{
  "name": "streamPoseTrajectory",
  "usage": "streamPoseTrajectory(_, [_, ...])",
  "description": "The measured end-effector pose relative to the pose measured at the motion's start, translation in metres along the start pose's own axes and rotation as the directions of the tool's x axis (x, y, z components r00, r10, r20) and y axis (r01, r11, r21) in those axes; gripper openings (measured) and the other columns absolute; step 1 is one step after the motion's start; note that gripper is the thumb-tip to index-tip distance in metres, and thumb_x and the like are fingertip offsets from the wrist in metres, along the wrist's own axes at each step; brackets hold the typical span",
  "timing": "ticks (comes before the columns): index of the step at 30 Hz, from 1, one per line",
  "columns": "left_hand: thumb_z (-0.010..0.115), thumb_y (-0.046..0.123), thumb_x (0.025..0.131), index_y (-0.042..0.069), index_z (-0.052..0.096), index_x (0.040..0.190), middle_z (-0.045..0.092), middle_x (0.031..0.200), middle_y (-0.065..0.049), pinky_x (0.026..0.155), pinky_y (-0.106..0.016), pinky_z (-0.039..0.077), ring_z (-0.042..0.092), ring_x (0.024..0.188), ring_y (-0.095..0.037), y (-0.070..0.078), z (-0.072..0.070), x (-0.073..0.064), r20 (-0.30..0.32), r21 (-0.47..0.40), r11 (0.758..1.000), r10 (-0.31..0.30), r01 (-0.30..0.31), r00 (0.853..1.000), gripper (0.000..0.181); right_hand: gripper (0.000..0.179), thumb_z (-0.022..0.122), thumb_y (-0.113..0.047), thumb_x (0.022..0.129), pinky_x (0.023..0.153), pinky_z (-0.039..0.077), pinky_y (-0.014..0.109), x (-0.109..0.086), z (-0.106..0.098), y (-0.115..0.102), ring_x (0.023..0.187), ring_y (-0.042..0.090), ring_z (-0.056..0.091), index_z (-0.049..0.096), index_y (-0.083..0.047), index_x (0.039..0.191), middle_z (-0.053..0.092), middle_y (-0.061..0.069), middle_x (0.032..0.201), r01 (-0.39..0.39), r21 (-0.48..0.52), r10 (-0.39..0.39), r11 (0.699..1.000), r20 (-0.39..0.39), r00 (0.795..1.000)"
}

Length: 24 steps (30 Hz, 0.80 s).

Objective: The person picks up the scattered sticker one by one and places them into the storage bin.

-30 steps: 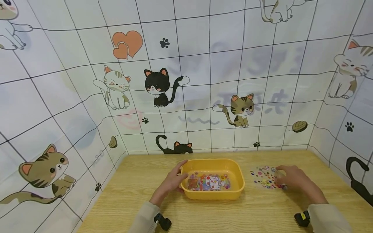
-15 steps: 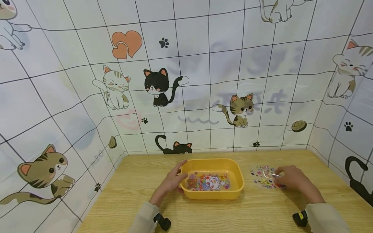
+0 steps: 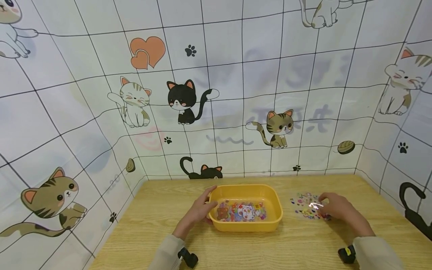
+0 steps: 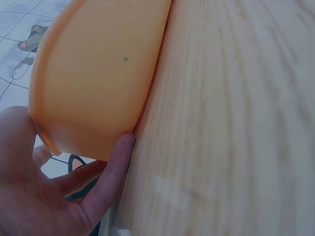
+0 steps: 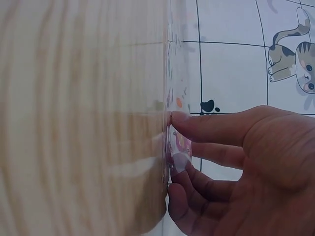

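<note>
A yellow plastic tray [image 3: 248, 226] stands on the table, and my left hand [image 3: 200, 208] grips its left end, thumb at the rim and fingers along the outer wall. In the left wrist view, fingers [image 4: 110, 172] touch the tray's end wall close to the tabletop. To the tray's right lies a clear plastic packet [image 3: 305, 206] of small colourful pieces. My right hand [image 3: 337, 207] pinches the packet's right side. From the right wrist, the thumb and fingers show around the clear, partly pink plastic [image 5: 181, 147], low at the table surface.
Inside the tray lie clear packets with colourful pieces and animal pictures [image 3: 247, 212]. The wooden table [image 3: 243, 249] ends at a cloth wall [image 3: 229, 157] printed with cats, which also closes in both sides. Small dark cameras [image 3: 188, 258] sit on both wrists.
My right hand stays at the packet and has curled slightly inward, and the shine on the plastic has shifted. The left hand and the tray have not visibly moved.
</note>
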<state>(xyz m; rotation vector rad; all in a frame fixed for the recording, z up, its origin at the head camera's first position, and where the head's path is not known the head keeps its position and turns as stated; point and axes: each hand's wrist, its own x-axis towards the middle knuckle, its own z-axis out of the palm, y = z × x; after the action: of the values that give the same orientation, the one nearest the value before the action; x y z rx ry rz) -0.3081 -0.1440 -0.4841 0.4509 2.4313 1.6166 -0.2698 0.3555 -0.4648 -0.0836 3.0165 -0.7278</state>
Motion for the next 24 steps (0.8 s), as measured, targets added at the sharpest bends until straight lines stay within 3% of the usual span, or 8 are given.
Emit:
streamPoseTrajectory(6, [0.060, 0.026, 0.104, 0.029, 0.033, 0.162, 0.053, 0.140, -0.029, 0.055, -0.047, 0.065, 0.070, 0.100, -0.036, -0.0012, 0.0004, 0.0006, 0.003, -0.006, 1.000, 0.004, -0.004, 1.000, 0.064, 0.068, 0.080, -0.022, 0.084, 0.083, 0.053, 0.061, 0.0023, 0.0011, 0.0031, 0.099, 0.049, 0.058, 0.051, 0.012, 0.135, 0.053, 0.045, 0.131, -0.002, 0.047, 0.003, 0.999, -0.004, 1.000])
streamPoseTrajectory(9, [0.060, 0.025, 0.104, 0.030, 0.034, 0.162, 0.053, 0.139, -0.030, 0.055, -0.047, 0.065, 0.070, 0.100, -0.035, -0.0016, 0.0004, 0.0010, 0.002, -0.009, 1.000, 0.004, -0.004, 1.000, 0.063, 0.072, 0.081, -0.020, 0.083, 0.080, 0.054, 0.054, 0.0036, 0.0014, 0.0039, 0.094, 0.042, 0.057, 0.048, 0.013, 0.137, 0.054, 0.044, 0.129, 0.000, 0.075, 0.001, 0.997, -0.011, 1.000])
streamPoseTrajectory(12, [0.060, 0.024, 0.104, 0.031, 0.034, 0.161, 0.053, 0.139, -0.029, 0.054, -0.047, 0.065, 0.070, 0.099, -0.035, -0.0020, -0.0005, 0.0005, -0.004, -0.015, 1.000, 0.003, -0.003, 1.000, 0.063, 0.069, 0.077, -0.013, 0.084, 0.064, 0.051, 0.041, 0.0043, 0.0016, 0.0015, 0.076, 0.028, 0.056, 0.045, 0.013, 0.140, 0.064, 0.031, 0.099, -0.018, 0.149, 0.020, 0.989, -0.006, 1.000])
streamPoseTrajectory(16, [0.059, 0.024, 0.104, 0.033, 0.035, 0.161, 0.054, 0.139, -0.028, 0.055, -0.046, 0.066, 0.069, 0.099, -0.034, -0.0021, -0.0013, 0.0007, -0.010, -0.012, 1.000, -0.009, 0.009, 1.000, 0.062, 0.060, 0.065, -0.002, 0.084, 0.050, 0.045, 0.030, 0.0037, 0.0015, -0.0017, 0.059, 0.019, 0.053, 0.045, 0.011, 0.139, 0.060, 0.007, 0.070, -0.026, 0.232, 0.033, 0.972, -0.027, 0.999])
streamPoseTrajectory(21, [0.059, 0.025, 0.104, 0.035, 0.034, 0.161, 0.052, 0.141, -0.027, 0.056, -0.046, 0.066, 0.068, 0.104, -0.035, -0.0037, -0.0016, 0.0033, -0.007, 0.002, 1.000, -0.010, 0.010, 1.000, 0.063, 0.033, 0.058, 0.001, 0.090, 0.053, 0.051, 0.030, 0.0022, -0.0001, -0.0042, 0.066, 0.019, 0.062, 0.061, 0.012, 0.121, 0.071, 0.016, 0.087, -0.013, 0.252, 0.028, 0.968, -0.057, 0.998])
streamPoseTrajectory(24, [0.060, 0.026, 0.104, 0.037, 0.036, 0.160, 0.051, 0.142, -0.028, 0.057, -0.047, 0.066, 0.067, 0.107, -0.037, -0.0054, -0.0013, 0.0046, -0.003, -0.001, 1.000, -0.015, 0.015, 1.000, 0.062, 0.027, 0.056, 0.000, 0.094, 0.054, 0.054, 0.030, 0.0016, -0.0008, -0.0044, 0.068, 0.019, 0.064, 0.067, 0.014, 0.115, 0.072, 0.024, 0.097, 0.000, 0.235, 0.016, 0.972, -0.066, 0.998])
